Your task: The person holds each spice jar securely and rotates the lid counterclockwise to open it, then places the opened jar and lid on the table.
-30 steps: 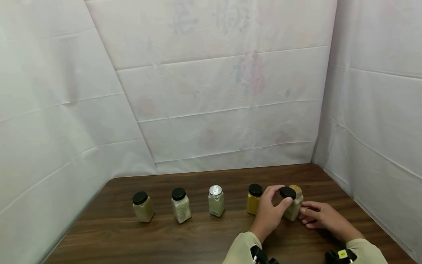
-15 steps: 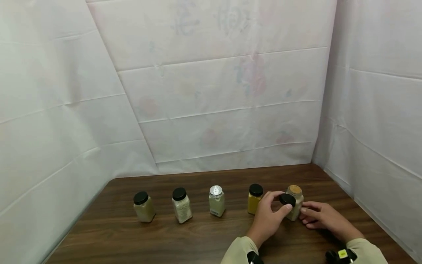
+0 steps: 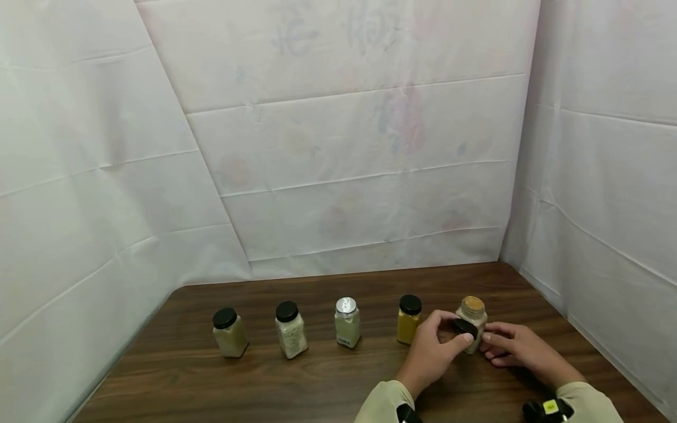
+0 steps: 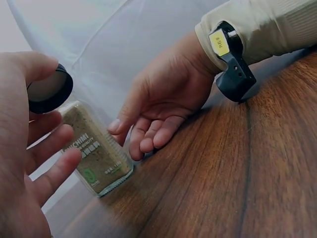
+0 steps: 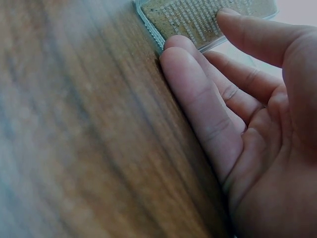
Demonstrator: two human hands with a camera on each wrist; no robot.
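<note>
In the head view my left hand [image 3: 429, 351] pinches a black screw lid [image 3: 465, 328] between thumb and fingers. It is tilted in front of an uncapped spice jar [image 3: 476, 311], whose top shows tan-orange. The left wrist view shows the lid's underside [image 4: 47, 89] turned towards the camera, apart from the jar's glass body [image 4: 99, 158]. Brownish powder fills this square jar, which stands upright on the table. My right hand [image 3: 520, 351] holds the jar low at its right side, its thumb on the glass. In the right wrist view the jar's printed side [image 5: 190, 22] shows by the thumb.
Left of the hands several capped jars stand in a row: a yellow one [image 3: 408, 320], a silver-topped one [image 3: 347, 323], a pale one [image 3: 291, 332] and a greenish one [image 3: 230, 333]. White sheeting [image 3: 338, 147] encloses the brown wooden table [image 3: 254, 388].
The lid has come off the jar's top in my left hand, moving down in front of the jar and tilting. The jar's tan-orange top is now fully visible. My right hand has stayed put.
</note>
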